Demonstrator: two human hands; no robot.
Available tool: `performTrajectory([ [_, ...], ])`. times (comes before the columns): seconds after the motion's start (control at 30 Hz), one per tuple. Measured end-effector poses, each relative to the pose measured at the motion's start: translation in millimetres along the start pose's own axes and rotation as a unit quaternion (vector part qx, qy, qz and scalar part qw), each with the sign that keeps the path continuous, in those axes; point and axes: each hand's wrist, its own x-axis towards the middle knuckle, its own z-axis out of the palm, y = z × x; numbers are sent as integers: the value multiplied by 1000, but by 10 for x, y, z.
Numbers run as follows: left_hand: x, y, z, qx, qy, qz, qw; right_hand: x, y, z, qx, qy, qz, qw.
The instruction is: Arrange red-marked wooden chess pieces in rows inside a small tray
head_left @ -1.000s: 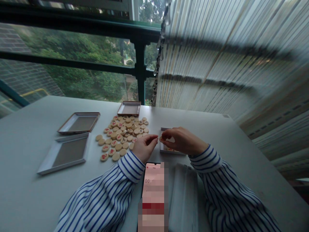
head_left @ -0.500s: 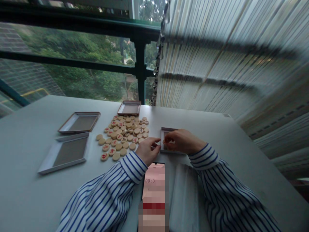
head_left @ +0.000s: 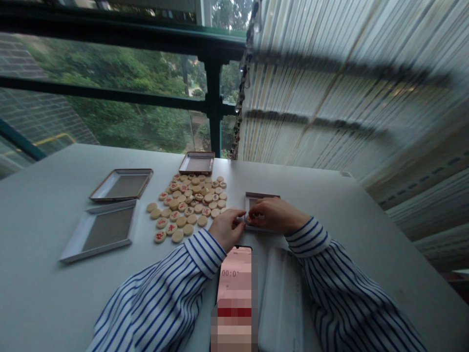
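Observation:
A heap of round wooden Chinese chess pieces [head_left: 188, 210], marked in red and black characters or blank side up, lies on the white table. To its right is a small shallow box [head_left: 252, 195] with a pale rim. My right hand [head_left: 278, 215] reaches over this box from the right, thumb and fingers pinched on a chess piece [head_left: 249, 220] near its left wall. My left hand [head_left: 226, 229] is at the box's left edge, its curled fingertips at the wall. Most of the box's inside is hidden under my right hand.
Two shallow boxes, a brown-edged one [head_left: 95, 194] and a pale one [head_left: 71, 250], lie on the left. Another box [head_left: 181, 168] stands behind the pieces. A phone [head_left: 234, 288] with a timer and a clear plastic sleeve [head_left: 280, 298] lie in front. A string curtain [head_left: 311, 88] hangs at right.
My right fingers have lowered slightly and moved a little toward the box's lower left corner. My left hand stays at the box's edge. The pieces lie as before.

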Motion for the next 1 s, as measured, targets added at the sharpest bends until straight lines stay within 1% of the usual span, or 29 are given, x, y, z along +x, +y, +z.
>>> performTrajectory([
  [0.43, 7, 10, -16, 29, -2, 12, 1000, 5, 4, -14, 5, -23, -6, 1000],
  [0.6, 2, 11, -18, 22, 7, 14, 1000, 4, 4, -34, 16, -35, -5, 999],
  [0.77, 2, 0, -8, 15, 4, 15, 1000, 3, -4, -46, 5, -24, -10, 1000],
  [1.0, 1, 6, -18, 25, 10, 22, 999, 30, 11, 5, -13, -20, -11, 1000],
])
